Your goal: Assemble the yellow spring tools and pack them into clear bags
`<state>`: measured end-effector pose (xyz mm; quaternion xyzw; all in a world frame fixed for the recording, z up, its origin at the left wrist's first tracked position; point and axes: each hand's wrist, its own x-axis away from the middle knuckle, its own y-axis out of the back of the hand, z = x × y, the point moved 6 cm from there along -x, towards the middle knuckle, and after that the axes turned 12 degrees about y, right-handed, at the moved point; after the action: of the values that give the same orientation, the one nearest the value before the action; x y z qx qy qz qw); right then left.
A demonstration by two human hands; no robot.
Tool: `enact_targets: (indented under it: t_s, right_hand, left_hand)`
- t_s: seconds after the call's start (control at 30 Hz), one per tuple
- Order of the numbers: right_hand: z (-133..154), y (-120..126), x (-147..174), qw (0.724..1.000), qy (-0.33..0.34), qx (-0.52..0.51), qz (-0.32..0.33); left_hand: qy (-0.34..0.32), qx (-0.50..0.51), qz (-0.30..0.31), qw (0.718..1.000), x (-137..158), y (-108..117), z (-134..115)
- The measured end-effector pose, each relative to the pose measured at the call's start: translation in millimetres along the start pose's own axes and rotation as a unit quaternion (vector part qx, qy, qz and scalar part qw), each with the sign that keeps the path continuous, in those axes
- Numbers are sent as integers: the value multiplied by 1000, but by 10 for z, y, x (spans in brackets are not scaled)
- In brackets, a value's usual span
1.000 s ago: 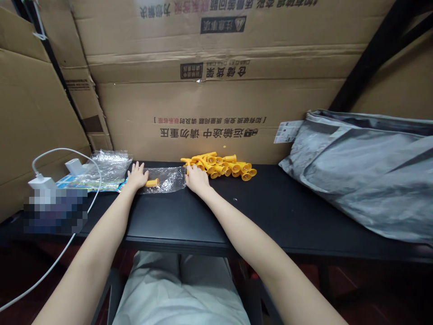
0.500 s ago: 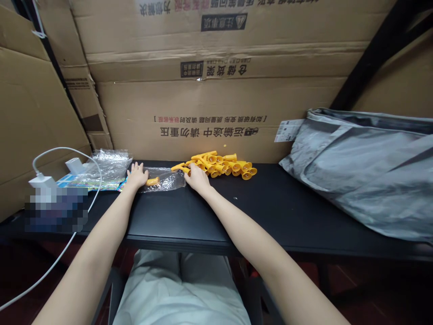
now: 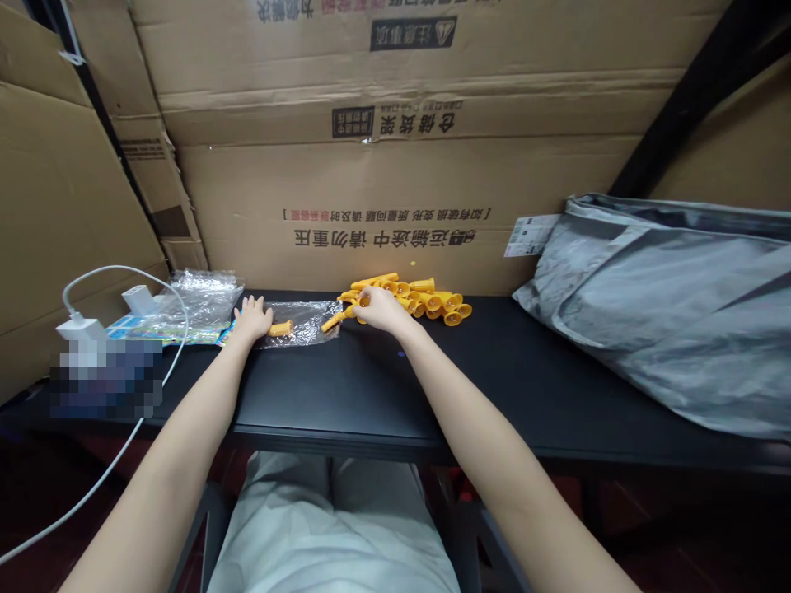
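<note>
My left hand [image 3: 252, 319] lies flat with fingers spread at the left end of a clear plastic bag [image 3: 306, 331]. One yellow plastic piece [image 3: 281, 329] lies at the bag, just right of that hand. My right hand [image 3: 381, 310] pinches a small yellow plastic horn [image 3: 334, 320] by its wider end, its narrow end pointing left over the bag's right edge. Behind and right of this hand is a pile of yellow plastic horns [image 3: 433, 301] with flared, cup-like ends. My right hand hides part of the pile.
Stacked clear plastic bags [image 3: 207, 301] and a colourful printed sheet [image 3: 133, 326] lie left on the black table [image 3: 321, 395]. White chargers [image 3: 80, 331] with a cable [image 3: 185, 321] sit there too. A grey bag [image 3: 667, 313] stands right; cardboard [image 3: 383, 177] rises behind.
My right hand has moved slightly right and now grips a horn, whose narrow end has swung down toward the front. My left hand stays on the bag. The view has shifted a little.
</note>
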<state>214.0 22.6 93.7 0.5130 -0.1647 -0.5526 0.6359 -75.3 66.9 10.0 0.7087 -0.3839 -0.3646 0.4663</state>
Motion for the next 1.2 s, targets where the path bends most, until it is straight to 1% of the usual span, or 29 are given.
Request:
enact_targets:
  t_s: [0.1, 0.2, 0.33, 0.4, 0.5, 0.57, 0.63, 0.77, 0.87, 0.93, 1.0, 1.03, 1.1, 1.17, 1.2]
  right_hand:
    - [-6, 39, 26, 1000, 5, 1, 11]
    - [-19, -25, 12, 999, 22, -26, 18]
    - [-36, -238, -46, 995, 51, -85, 1]
    - [-73, -384, -67, 992, 41, -118, -1]
    - [-141, -625, -72, 983, -3, -179, 25]
    - [-144, -732, -74, 978, -5, -205, 30]
    - [-119, -792, -81, 976, 12, -214, 30]
    - [-36, -842, -84, 976, 54, -198, 71]
    - [42, -803, -67, 978, 90, -161, 101]
    - [79, -745, -61, 984, 102, -108, 95]
    - [121, -695, -64, 988, 118, -63, 75]
    - [147, -687, -67, 987, 133, -59, 68]
    - [196, -711, -77, 980, 164, -91, 65]
    - [220, -768, -93, 971, 181, -138, 72]
    - [218, -799, -107, 969, 179, -154, 73]
  left_hand:
    - [-1, 2, 6, 1000, 2, -3, -1]
    - [-3, 1, 14, 1000, -3, -5, -5]
    - [-23, -11, 50, 998, -12, -47, -33]
    - [-43, -13, 71, 996, -6, -73, -61]
    - [-61, -14, 91, 994, 15, -93, -96]
    - [-63, -13, 97, 993, 31, -94, -110]
    - [-65, -8, 98, 993, 49, -84, -125]
    - [-81, 0, 107, 991, 80, -74, -159]
    - [-94, -2, 124, 988, 88, -97, -182]
    - [-109, 8, 133, 985, 93, -112, -208]
    - [-130, 37, 142, 980, 108, -117, -245]
    - [-139, 59, 148, 977, 120, -114, -262]
    - [-142, 110, 160, 971, 152, -99, -283]
    - [-120, 161, 171, 965, 184, -81, -279]
    - [-106, 184, 177, 961, 201, -73, -274]
